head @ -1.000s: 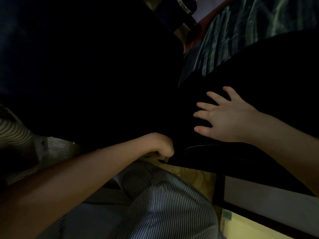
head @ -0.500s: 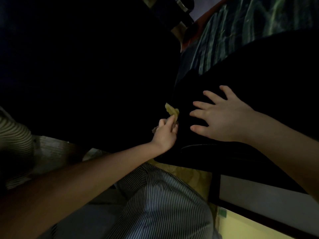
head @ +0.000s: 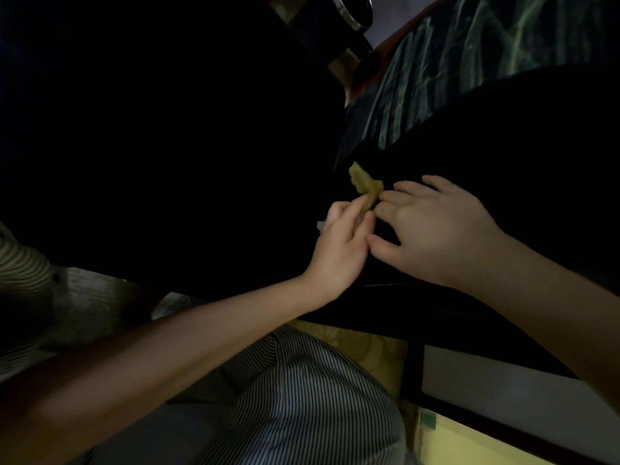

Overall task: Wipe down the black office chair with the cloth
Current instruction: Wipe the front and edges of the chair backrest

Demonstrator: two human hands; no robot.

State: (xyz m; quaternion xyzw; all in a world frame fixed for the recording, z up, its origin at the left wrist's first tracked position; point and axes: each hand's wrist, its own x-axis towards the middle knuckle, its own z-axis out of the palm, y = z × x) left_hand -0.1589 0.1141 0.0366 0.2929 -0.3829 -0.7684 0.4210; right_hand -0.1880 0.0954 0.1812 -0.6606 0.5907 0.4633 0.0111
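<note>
Your left hand [head: 339, 245] pinches the yellow cloth [head: 365, 189] at its near end, your right hand [head: 436, 229] lies spread and empty on the chair [head: 503, 135] just right of it, and so thin a pinch could let it slip into the dark gap.

Pretty dark here. Striped trousers [head: 302, 397] low in view, a yellow floor [head: 469, 444] just right of them, green-streaked fabric [head: 469, 55] well above.

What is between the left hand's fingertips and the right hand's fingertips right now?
In the head view, the yellowish cloth sticks up between them, pinched by the left hand, with the right hand touching its edge, against the black chair.
</note>
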